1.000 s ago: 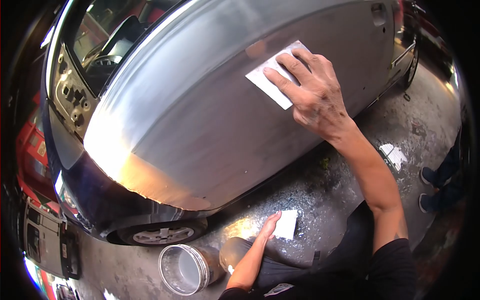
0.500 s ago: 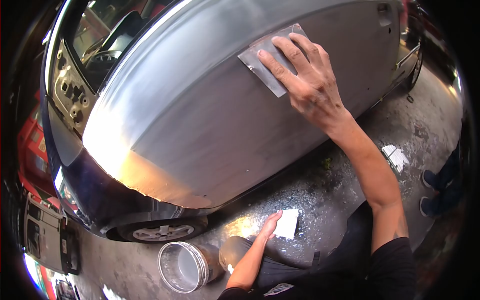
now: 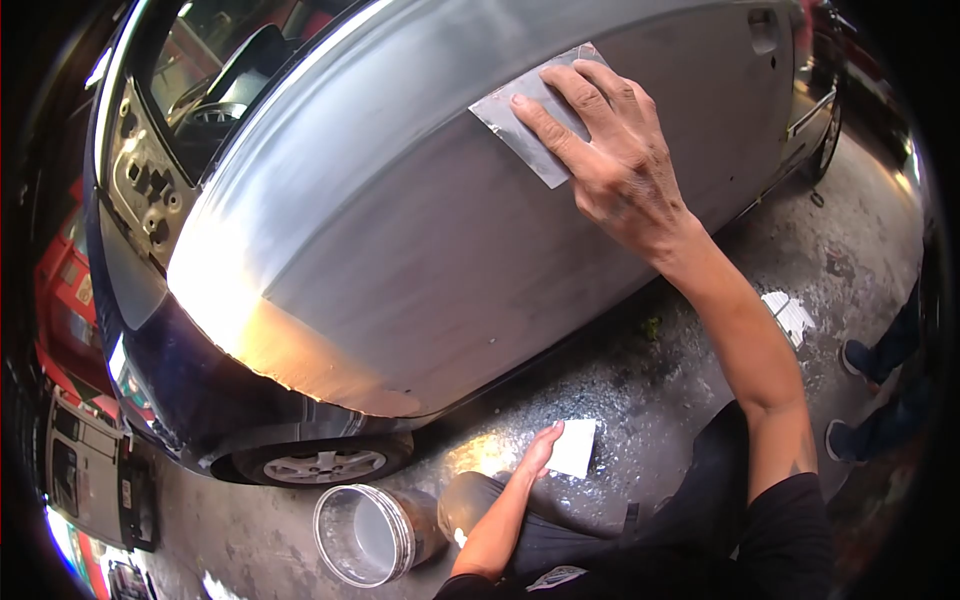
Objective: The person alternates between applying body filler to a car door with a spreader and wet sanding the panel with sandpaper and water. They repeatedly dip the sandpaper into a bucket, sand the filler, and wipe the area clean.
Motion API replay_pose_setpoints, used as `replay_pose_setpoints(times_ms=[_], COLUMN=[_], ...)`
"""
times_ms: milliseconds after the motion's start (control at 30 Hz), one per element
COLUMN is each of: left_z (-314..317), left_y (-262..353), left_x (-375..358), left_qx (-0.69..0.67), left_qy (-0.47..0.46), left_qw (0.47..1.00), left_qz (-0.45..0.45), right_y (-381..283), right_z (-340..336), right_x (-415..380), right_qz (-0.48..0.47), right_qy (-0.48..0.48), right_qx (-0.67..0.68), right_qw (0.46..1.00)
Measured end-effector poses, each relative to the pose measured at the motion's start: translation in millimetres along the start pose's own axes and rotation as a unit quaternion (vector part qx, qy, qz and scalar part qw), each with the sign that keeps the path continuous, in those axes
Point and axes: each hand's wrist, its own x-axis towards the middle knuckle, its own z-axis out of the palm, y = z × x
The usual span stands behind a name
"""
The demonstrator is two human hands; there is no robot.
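My right hand presses a thin grey sheet of sandpaper flat against the upper part of the car door. Its fingers are spread over the sheet, and the palm side is hidden. The door is matte grey, with a tan patch at its lower front corner. Low down near my knee, my left hand holds a white rectangular sheet by its edge. A round bucket with greyish liquid stands on the floor left of that hand.
The front wheel is near the bucket. A white ridged piece lies on the wet, stained floor. Another person's shoes are at the right. A red vehicle and a light-coloured one stand at the left.
My right hand and the sandpaper have shifted slightly left and up on the door. The other person's nearer foot has moved a little. My left hand stays in place.
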Motion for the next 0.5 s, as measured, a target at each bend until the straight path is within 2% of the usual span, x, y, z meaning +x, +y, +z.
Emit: replay_pose_setpoints(times_ms=[300,500], left_z=[4.5,6.4], left_y=[5.5,4.3], left_x=[-0.7,0.6], left_qx=[-0.006,-0.013], left_qy=[0.003,-0.005], left_qw=[1.0,1.0], left_qz=[-0.011,-0.011], right_y=[1.4,-8.5], right_z=[19.8,-0.5], right_x=[-9.3,-31.9], right_qz=[-0.008,0.013], right_qy=[0.009,-0.024], right_qx=[-0.012,0.007], right_qw=[1.0,1.0])
